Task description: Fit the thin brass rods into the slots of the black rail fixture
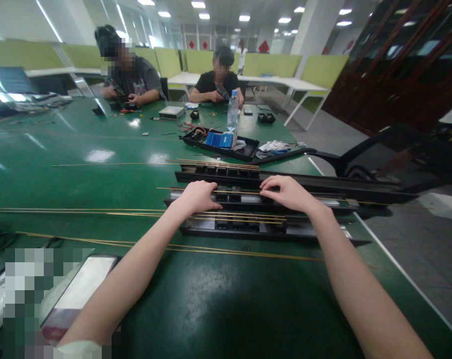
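Note:
Three long black channels lie across the green table, with small black blocks seated in them. My left hand (200, 196) curls around the left part of the middle channel (241, 205), thumb on its front side, beside a black block (221, 194). A thin brass-coloured rod (184, 189) runs lengthwise along this channel over the blocks. My right hand (288, 193) pinches at the rod, its fingertips just above another block (266, 198). The exact contact of the fingertips is partly hidden. Several rods (256, 218) rest over the front channel (248, 233).
The rear channel (304, 182) reaches past the table's right edge towards a black chair (383, 154). Behind stand a black tray (248, 149) with blue pieces, a water bottle (233, 110) and a cloth (274, 148). Two people sit at the far side, handling tools.

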### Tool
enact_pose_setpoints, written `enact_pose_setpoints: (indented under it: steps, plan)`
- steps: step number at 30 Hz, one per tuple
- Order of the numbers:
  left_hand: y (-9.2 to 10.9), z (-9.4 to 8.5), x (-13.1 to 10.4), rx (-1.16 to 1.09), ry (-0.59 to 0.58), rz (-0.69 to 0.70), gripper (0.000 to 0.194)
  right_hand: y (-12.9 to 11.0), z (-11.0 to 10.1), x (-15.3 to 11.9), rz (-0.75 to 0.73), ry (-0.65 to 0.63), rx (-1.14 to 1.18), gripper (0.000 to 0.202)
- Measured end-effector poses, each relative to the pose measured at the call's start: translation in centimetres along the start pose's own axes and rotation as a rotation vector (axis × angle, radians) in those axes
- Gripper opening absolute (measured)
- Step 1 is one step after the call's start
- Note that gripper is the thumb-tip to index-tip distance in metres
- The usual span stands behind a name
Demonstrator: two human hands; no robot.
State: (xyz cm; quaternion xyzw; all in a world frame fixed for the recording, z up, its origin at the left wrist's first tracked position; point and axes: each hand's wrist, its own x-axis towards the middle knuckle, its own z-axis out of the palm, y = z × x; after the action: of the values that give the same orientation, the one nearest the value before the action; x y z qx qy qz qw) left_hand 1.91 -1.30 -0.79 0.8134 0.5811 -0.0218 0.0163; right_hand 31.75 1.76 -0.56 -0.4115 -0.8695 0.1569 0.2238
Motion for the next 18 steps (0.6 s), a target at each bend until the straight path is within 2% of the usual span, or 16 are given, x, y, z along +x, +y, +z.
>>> enact_pose_setpoints:
  steps: [6, 18]
  plan:
    - [-0.11, 0.18, 0.07, 0.011, 0.029, 0.022, 0.066, -0.18, -0.22, -0.13, 0.002, 0.003, 0.004, 0.021]
    - [0.0, 0.04, -0.01, 0.011, 0.015, 0.019, 0.068, -0.14, -0.4, -0.31, -0.001, -0.006, 0.012, 0.019]
